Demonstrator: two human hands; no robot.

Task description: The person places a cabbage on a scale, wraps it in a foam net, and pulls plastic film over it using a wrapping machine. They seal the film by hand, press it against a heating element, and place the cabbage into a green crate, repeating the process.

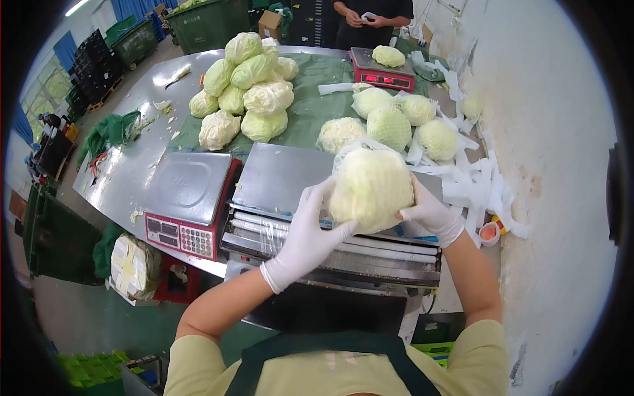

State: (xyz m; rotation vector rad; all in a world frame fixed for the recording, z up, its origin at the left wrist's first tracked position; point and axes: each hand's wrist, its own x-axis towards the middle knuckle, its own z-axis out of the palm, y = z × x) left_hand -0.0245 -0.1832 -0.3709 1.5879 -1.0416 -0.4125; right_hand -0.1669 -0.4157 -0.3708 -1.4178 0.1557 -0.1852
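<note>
Yellow sleeves and dark apron, at the bottom edge: the wearer's own. Left hand (305, 236), white glove, fingers spread wide and cupped on the 8 o'clock side of the cabbage (371, 188). Right hand (430, 215), white glove, pressed to the cabbage's 4 o'clock side, fingers curled under. Cabbage: round, no marked long axis, wrapped in a net sleeve whose loose end bunches at 12 o'clock; carried between both hands, clear of and just above the wrapper (330, 218), a steel film-wrapping machine with a flat plate and roll. Both hands equally close, one on each flank, palms facing inward. Scale (188, 201): red body, steel pan, touching the wrapper at its 9 o'clock. Netted cabbages (396, 122): cluster at 12 o'clock beyond the wrapper. Bare cabbages (247, 86): heap at 11 o'clock on the green cloth. Second scale (382, 71), one cabbage on it, far end of the table (125, 171), where another person stands, their hands together.
</note>
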